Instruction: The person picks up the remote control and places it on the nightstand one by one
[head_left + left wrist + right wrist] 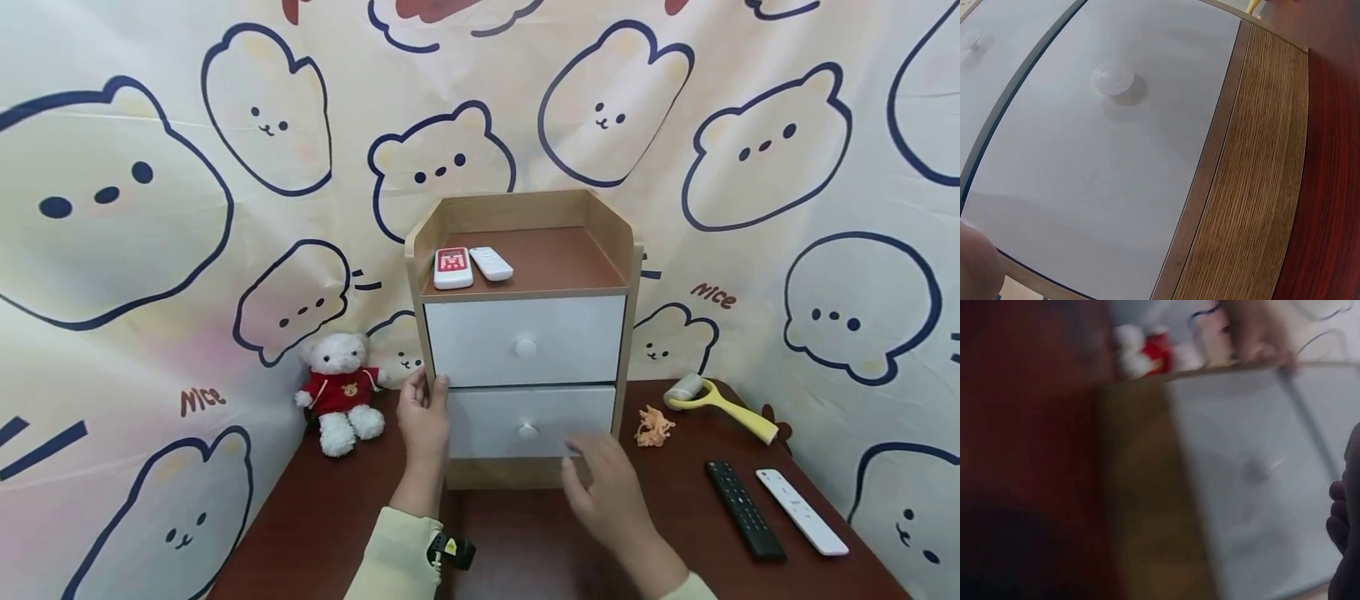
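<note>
A small two-drawer cabinet (540,473) with a wood-look frame stands on the dark red-brown table. Its upper drawer (480,342) and lower drawer (487,421) have white fronts, each with a round white knob. My left hand (423,425) rests against the cabinet's left side, thumb by the front edge; only a fingertip shows in the left wrist view. In front of the lower drawer's right part hovers my right hand (607,492), fingers loosely bent and nothing in them. The lower knob (1113,78) is untouched. The right wrist view is blurred.
On the cabinet's top lie two white remotes, one with a red face (453,268) and a slimmer one (491,263). A teddy bear (345,392) sits left. At right are an orange figure (654,427), a yellow-handled roller (723,404), a black remote (744,510) and a white remote (801,511).
</note>
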Action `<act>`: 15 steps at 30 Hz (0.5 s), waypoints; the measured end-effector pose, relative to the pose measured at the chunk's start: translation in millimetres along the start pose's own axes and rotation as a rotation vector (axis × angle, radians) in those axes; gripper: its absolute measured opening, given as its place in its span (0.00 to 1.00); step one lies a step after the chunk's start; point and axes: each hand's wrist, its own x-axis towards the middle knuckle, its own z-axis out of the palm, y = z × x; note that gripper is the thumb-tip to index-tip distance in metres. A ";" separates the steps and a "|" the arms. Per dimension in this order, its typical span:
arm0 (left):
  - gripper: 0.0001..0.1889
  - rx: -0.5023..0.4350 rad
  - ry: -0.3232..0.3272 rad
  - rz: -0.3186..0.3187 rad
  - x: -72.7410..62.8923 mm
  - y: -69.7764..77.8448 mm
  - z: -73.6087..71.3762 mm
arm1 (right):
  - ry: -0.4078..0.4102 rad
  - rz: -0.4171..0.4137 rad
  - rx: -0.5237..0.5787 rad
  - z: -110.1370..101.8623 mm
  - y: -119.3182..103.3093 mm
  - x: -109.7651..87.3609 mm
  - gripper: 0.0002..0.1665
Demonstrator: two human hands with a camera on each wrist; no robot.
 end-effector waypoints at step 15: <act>0.23 -0.016 -0.012 0.006 -2.9 -1.2 0.9 | -0.414 0.767 -0.051 -44.4 59.6 -97.3 0.18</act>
